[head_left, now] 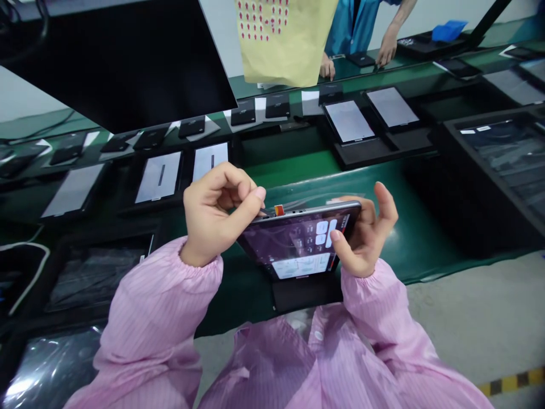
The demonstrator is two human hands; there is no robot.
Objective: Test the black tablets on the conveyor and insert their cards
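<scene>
- Two-handed, with one tablet (300, 241) tilted between, above a green worktop (419, 227).
- Grasping its right end with the right hand (364, 244), thumb on the lit screen (302, 265).
- Pinching with the left hand (217, 213) at the upper edge, beside an orange tab (279, 210) (on what, cannot tell).
- Beyond the left hand, white-screened tablets (158, 177).

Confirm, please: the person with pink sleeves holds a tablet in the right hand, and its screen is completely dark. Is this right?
Not quite: the screen of the tablet is lit, not dark, as the head view shows. The right hand does hold the tablet, and the sleeves are pink.
</scene>
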